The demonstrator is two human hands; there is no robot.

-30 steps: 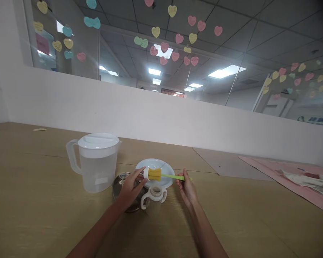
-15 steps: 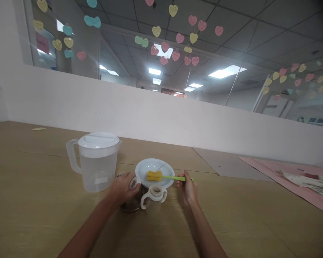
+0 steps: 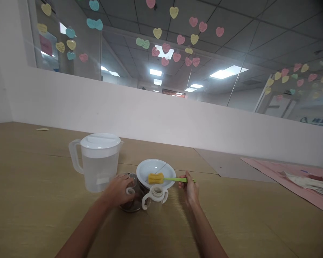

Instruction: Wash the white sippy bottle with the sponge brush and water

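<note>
Right grip [image 3: 190,190]: fingers wrapped snug round the handle end of a brush [image 3: 171,179], tip poking out right of the fist. Left grip [image 3: 117,190]: fingers half curled, down at a small pale ring [image 3: 130,191]; can't tell if pinched or just touched.

Key relation: bowl [image 3: 152,166] lies left of the right grip, a bit farther off. Upright two-handled bottle [image 3: 156,199] is left too, nearer than the bowl, between both grips, uncapped mouth up; about equally near either hand. Brush nearly level, long axis running left from the right grip: green stem, then yellow sponge head [image 3: 156,178] in line with the bowl, just beyond the bottle mouth in view. Height over the bowl unclear.

Table [image 3: 231,222]: broad, wood-toned, under everything. Glass panes [image 3: 212,53] well beyond both grips, pale wall [image 3: 150,118] below them. Pink sheet [image 3: 266,166] right of the right grip and well apart, crumpled cloth [image 3: 304,182] on it; grey sheet [image 3: 226,167] beside that, also beyond the right grip. Lidded jug [image 3: 100,163], looks part full, just beyond the left grip, toward its left. Dark round tray [image 3: 134,205] under the left grip. Clear cup-like piece [image 3: 133,176] just past the left fingertips. Paper hearts [image 3: 181,39] dotted on the glass, far beyond both grips.
</note>
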